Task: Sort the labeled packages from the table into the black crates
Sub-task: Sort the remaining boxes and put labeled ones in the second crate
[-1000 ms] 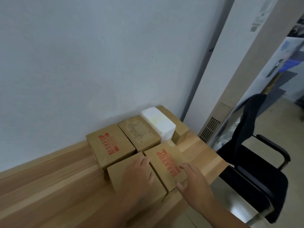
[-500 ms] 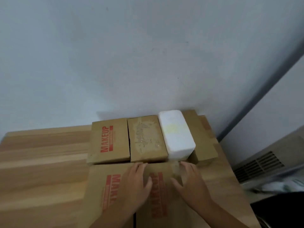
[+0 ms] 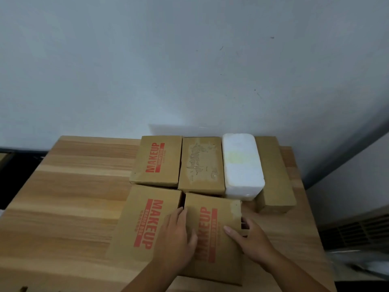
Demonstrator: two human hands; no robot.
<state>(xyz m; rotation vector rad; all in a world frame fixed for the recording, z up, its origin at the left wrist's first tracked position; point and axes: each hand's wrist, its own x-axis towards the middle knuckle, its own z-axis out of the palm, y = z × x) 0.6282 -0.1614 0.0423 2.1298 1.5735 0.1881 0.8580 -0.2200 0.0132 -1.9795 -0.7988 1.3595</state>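
Red "MAKEUP" on back-left box [image 3: 156, 160]; "MAKEUP SHARED BOX" on front-left box [image 3: 145, 222]; "MAKEUP" on front-right box [image 3: 211, 222].

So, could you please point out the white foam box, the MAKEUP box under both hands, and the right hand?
white foam box [image 3: 242, 163]: head view, middle of its top face.
MAKEUP box [image 3: 212, 228]: head view, top face, on the red print between the hands.
right hand [image 3: 254, 241]: head view, back of the hand.
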